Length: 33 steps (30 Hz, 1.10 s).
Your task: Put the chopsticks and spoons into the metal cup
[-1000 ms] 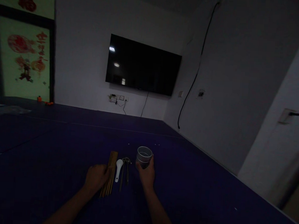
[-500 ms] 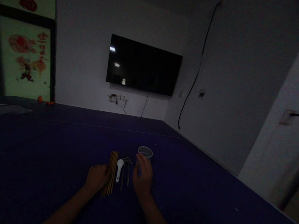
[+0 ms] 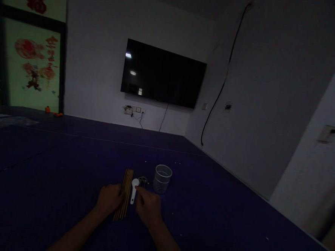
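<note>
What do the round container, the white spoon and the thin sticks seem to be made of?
Round container: probably dull grey metal, judging by its thin pale rim, though plastic is possible.
White spoon: likely ceramic, perhaps plastic; it looks smooth and evenly white.
Thin sticks: apparently wood or bamboo, from their yellow-brown colour; too dark to tell the finish.

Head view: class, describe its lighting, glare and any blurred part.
Head view, overall: dim, the decorated glass door comparatively bright; head view, upper centre: pale reflections on the black screen; head view, foreground: left hand and right hand dark, white spoon standing out; head view, right edge: wall socket soft.
</note>
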Motion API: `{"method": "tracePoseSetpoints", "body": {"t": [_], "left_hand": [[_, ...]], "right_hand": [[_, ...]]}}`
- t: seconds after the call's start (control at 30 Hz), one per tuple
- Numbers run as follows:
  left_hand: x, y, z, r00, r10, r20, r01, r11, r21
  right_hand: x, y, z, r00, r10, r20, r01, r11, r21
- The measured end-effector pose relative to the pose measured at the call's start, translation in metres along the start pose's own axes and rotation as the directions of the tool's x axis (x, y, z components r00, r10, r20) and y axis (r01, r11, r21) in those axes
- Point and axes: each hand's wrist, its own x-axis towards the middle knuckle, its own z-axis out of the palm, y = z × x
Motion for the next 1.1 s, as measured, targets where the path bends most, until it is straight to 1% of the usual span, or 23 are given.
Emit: {"method": "tracePoseSetpoints", "body": {"t": [0.1,0.27,0.6,0.77,1.1], "left_hand": [[0.0009,-0.0002,-0.0002,1.000,-0.001,0.002,0.001,1.000,0.002],[0.0007,0.0000,-0.0013,1.000,-0.025,0.012,0.025,1.000,-0.003],[0.0029,-0.0009,-0.0008,0.996,-0.065,0.053,0.064,0.998,0.018],[0.0033,-0.0029,-0.0016,0.994,-0.082,0.071,0.082,0.997,0.012],[0.0032,-0.0045,-0.0019,0.995,-0.086,0.059,0.085,0.996,0.018]], "right_hand": [[-0.0002,0.0001,0.0000,1.000,0.019,0.002,-0.019,1.000,-0.011],[0.0000,-0.0006,0.0003,1.000,0.005,0.014,-0.005,0.999,-0.037],[-0.0021,0.0037,0.0060,1.000,-0.012,-0.018,0.011,0.997,-0.073],[-0.0023,0.0042,0.0069,0.999,-0.023,-0.036,0.021,0.998,-0.062],[-0.0009,0.0031,0.0045,0.999,-0.039,-0.024,0.037,0.997,-0.066]]}}
